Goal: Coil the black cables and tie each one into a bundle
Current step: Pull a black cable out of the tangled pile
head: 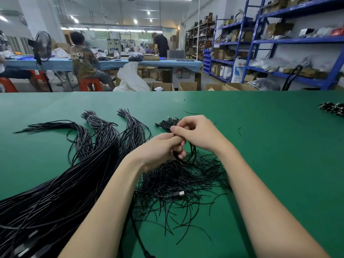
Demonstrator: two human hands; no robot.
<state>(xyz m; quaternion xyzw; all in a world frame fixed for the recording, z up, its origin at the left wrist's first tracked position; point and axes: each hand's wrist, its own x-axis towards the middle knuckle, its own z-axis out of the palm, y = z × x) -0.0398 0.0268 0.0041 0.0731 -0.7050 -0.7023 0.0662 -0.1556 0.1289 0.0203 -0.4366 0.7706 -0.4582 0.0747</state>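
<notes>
Bright ceiling strip lights (104,29), soft shadows, wide-angle edge bending, slight blur

— What sort of place is it?
— A small factory workshop: blue steel shelving (290,41) stacked with cartons, a long blue-covered workbench (104,64) where workers sit on red stools (91,84), open cardboard boxes (188,86) on the floor, strip lights overhead.

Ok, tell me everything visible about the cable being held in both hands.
The cable is thin, black and looks rubber-sheathed. Its coiled loops hang below the left hand, which grips them, while the right hand pinches it from above. It is lifted just over the loose pile of short black ties on the green table. Its ends are hidden.
</notes>
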